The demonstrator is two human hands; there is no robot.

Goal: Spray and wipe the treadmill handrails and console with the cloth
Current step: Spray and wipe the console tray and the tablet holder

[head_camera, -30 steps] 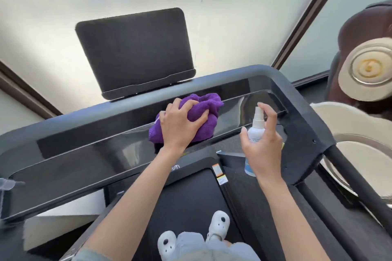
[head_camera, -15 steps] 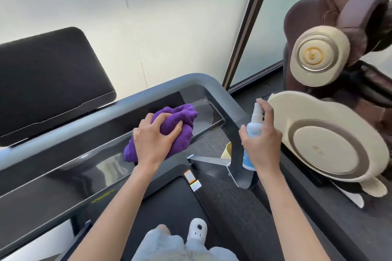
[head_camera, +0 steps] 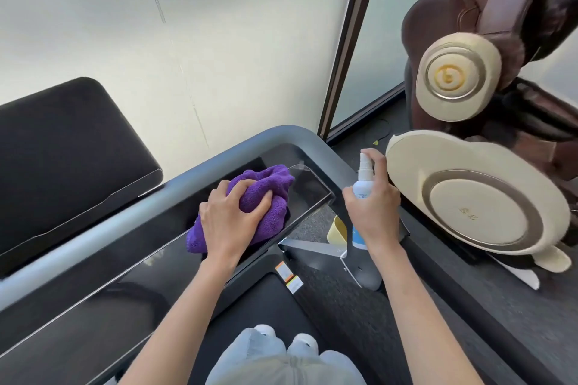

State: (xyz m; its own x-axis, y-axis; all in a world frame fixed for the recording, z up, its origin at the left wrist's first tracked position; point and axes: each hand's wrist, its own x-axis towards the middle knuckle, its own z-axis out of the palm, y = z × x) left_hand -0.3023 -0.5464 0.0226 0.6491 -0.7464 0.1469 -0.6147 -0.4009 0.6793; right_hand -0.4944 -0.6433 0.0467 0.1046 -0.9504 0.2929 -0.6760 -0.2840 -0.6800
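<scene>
The left hand (head_camera: 233, 220) grips the bunched purple cloth (head_camera: 266, 197) and presses it onto the glossy console (head_camera: 150, 247) near its right end: the wiping step is in hand. The right hand (head_camera: 373, 209) clasps the spray bottle (head_camera: 364, 180) upright, index finger on the nozzle, beside the right handrail (head_camera: 325, 150). The next move probably calls for spraying that rail, then wiping.

Fluffy cloth (head_camera: 262, 197) (terry); glossy blk console (head_camera: 156, 253).
</scene>
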